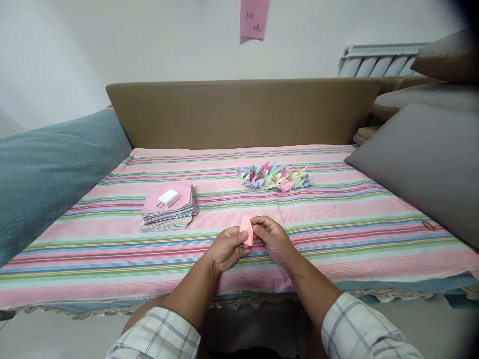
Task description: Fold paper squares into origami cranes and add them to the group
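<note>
A small piece of folded pink paper (246, 230) is held upright between my hands, above the striped cloth. My left hand (230, 247) is closed on its lower left side, the thumb lying across the front. The fingertips of my right hand (272, 238) pinch its right edge. Beyond my hands lies a cluster of several folded paper cranes (275, 178) in many colours. To the left, a stack of square coloured paper (167, 207) has a white charger plug (168, 198) resting on top.
The striped cloth (93, 239) covers the seat, with a brown backrest (239, 114) behind. A teal cushion (56, 169) leans at the left; grey cushions (426, 164) are piled at the right. A pink note (254, 19) and a radiator (381, 60) are at the wall. A small brownish object (428, 225) lies far right.
</note>
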{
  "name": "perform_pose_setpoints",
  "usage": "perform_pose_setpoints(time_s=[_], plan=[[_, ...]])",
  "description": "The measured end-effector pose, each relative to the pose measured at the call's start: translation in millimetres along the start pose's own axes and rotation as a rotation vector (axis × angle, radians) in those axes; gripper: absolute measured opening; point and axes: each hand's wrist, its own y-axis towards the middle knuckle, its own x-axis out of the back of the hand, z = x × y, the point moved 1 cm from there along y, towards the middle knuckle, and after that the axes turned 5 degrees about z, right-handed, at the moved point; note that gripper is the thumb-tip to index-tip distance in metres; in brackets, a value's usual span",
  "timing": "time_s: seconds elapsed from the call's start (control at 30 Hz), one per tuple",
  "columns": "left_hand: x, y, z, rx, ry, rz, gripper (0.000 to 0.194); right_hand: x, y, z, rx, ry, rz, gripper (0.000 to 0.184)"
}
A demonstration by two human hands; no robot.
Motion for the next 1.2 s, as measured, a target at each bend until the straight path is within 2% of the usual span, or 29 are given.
perform_pose_setpoints(time_s=[0.5, 0.6, 0.83, 1.0, 1.1, 1.2], plan=[[0.5, -1, 0, -0.007, -0.022, 0.003, 0.035, -1, -2, 4, 0.033, -0.058, 0.022, 0.034], [1.4, -1, 0, -0.015, -0.024, -0.006, 0.035, -2, -3, 7, 0.051, -0.106, 0.024, 0.04], [0.9, 1, 1, -0.02, 0.042, -0.038, 0.034, -3, -3, 7, 0.073, -0.207, 0.022, 0.031], [-1.5, 0, 1, -0.02, 0.127, -0.032, 0.035, 1, -2, 10, 0.11, -0.279, -0.018, 0.037], [-2.4, 0, 2, -0.023, 0.149, -0.037, 0.035, 4, -2, 15, 0.125, -0.37, -0.014, 0.042], [-2.6, 1, 3, -0.04, 0.147, -0.061, 0.038, 5, -3, 18, 0.178, -0.496, 0.002, 0.039]])
